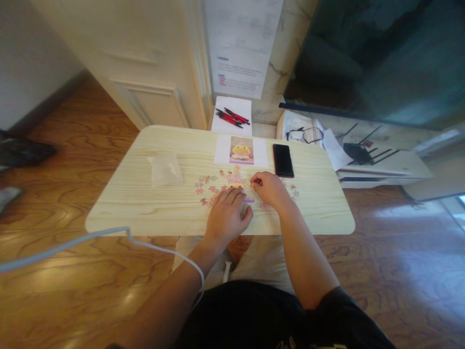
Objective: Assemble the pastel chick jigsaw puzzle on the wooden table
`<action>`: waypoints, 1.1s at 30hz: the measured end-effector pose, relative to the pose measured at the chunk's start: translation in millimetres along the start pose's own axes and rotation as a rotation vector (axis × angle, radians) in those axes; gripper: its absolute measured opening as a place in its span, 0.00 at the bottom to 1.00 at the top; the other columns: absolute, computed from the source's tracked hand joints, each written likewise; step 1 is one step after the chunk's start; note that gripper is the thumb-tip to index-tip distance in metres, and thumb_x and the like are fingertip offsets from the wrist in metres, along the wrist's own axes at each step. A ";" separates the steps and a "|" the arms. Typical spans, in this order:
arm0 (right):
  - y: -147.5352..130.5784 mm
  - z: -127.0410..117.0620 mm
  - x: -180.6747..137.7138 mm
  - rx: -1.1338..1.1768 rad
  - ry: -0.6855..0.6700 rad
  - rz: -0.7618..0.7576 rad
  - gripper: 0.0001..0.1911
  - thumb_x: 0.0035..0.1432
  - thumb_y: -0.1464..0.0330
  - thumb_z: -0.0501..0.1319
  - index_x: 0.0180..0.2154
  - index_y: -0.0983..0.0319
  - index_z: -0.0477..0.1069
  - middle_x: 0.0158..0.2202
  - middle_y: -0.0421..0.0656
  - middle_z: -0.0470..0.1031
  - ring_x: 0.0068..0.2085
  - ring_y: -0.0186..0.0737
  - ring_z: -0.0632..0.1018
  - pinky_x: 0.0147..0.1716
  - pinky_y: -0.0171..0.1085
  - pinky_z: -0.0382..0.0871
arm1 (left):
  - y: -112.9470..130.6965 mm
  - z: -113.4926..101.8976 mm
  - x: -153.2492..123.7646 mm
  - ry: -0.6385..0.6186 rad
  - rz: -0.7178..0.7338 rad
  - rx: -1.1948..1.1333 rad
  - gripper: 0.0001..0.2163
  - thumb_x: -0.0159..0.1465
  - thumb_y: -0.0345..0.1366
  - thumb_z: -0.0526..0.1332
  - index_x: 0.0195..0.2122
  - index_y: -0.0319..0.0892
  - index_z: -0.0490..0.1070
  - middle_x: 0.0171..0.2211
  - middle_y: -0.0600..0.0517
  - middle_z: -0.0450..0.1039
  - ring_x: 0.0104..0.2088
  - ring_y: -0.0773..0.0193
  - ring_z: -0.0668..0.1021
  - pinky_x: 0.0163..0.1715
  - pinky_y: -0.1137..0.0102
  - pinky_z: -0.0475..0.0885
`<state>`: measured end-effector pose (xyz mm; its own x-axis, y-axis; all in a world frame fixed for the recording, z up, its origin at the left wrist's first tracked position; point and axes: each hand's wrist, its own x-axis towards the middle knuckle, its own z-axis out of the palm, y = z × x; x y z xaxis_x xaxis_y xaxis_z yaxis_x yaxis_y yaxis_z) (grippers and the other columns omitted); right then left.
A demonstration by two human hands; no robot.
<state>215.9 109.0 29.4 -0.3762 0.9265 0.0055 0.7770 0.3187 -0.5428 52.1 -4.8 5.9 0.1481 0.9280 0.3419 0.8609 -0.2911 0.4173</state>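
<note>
A partly joined jigsaw puzzle [236, 181] with a yellow figure and pink top lies at the middle of the table. My left hand [228, 213] rests flat on its lower left part, fingers stretched out, covering some of it. At the puzzle's right edge, my right hand [268, 188] pinches a small puzzle piece [250, 184] between thumb and forefinger. Loose puzzle pieces [204, 180] are scattered to the left, and several more lie right of my right wrist. Behind the puzzle is a sheet with a printed reference picture [241, 150] of the yellow figure.
A black phone [283, 160] lies right of the sheet. On the table's [123, 194] left sits a clear plastic bag [166, 170]. Red and black pens [232, 118] lie on white paper beyond the far edge. A white cable [152, 246] runs to my left wrist.
</note>
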 end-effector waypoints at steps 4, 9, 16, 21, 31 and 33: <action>14.8 -15.0 -8.6 0.013 0.042 0.028 0.09 0.65 0.73 0.62 0.43 0.59 0.81 0.44 0.44 0.83 0.41 0.40 0.80 0.46 0.37 0.71 | 1.5 -2.3 0.0 0.005 -0.010 -0.001 0.16 0.68 0.39 0.60 0.55 0.41 0.75 0.59 0.42 0.75 0.63 0.47 0.73 0.67 0.50 0.66; 42.4 -41.4 -27.1 -0.040 0.100 0.082 0.12 0.65 0.74 0.61 0.45 0.58 0.82 0.44 0.44 0.83 0.42 0.41 0.80 0.47 0.38 0.71 | 5.2 -6.2 0.8 -0.019 0.009 0.010 0.14 0.68 0.40 0.61 0.53 0.44 0.76 0.59 0.44 0.75 0.62 0.47 0.73 0.68 0.48 0.64; 61.9 -50.3 -43.0 -0.054 0.096 0.053 0.12 0.65 0.74 0.61 0.43 0.59 0.82 0.45 0.44 0.81 0.43 0.41 0.79 0.48 0.38 0.71 | 11.5 -4.7 7.1 -0.075 0.057 0.041 0.15 0.69 0.43 0.61 0.54 0.46 0.77 0.60 0.45 0.76 0.61 0.46 0.73 0.69 0.46 0.62; 74.3 -53.9 -51.0 -0.043 0.119 0.057 0.13 0.65 0.75 0.60 0.44 0.59 0.82 0.46 0.46 0.80 0.46 0.43 0.79 0.51 0.40 0.71 | 18.8 0.2 22.6 -0.086 0.065 0.080 0.21 0.69 0.47 0.62 0.61 0.46 0.74 0.62 0.44 0.74 0.62 0.42 0.73 0.64 0.43 0.65; 72.4 -55.2 -57.1 -0.117 0.098 0.045 0.21 0.69 0.74 0.55 0.56 0.57 0.80 0.52 0.51 0.75 0.55 0.52 0.72 0.59 0.49 0.67 | 24.0 22.3 54.5 -0.111 0.093 0.108 0.25 0.68 0.48 0.61 0.65 0.44 0.70 0.64 0.43 0.74 0.63 0.43 0.72 0.68 0.44 0.61; 70.2 -53.6 -54.3 -0.141 0.086 0.041 0.21 0.69 0.73 0.55 0.57 0.55 0.80 0.53 0.51 0.74 0.54 0.53 0.71 0.59 0.50 0.67 | 24.4 25.0 56.8 -0.120 0.096 0.116 0.26 0.69 0.48 0.61 0.65 0.44 0.70 0.64 0.43 0.73 0.64 0.43 0.72 0.69 0.44 0.60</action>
<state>318.0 91.8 36.0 -0.3028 0.9511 0.0609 0.8563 0.2995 -0.4207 93.7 46.6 14.5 0.2831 0.9205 0.2694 0.8894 -0.3571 0.2854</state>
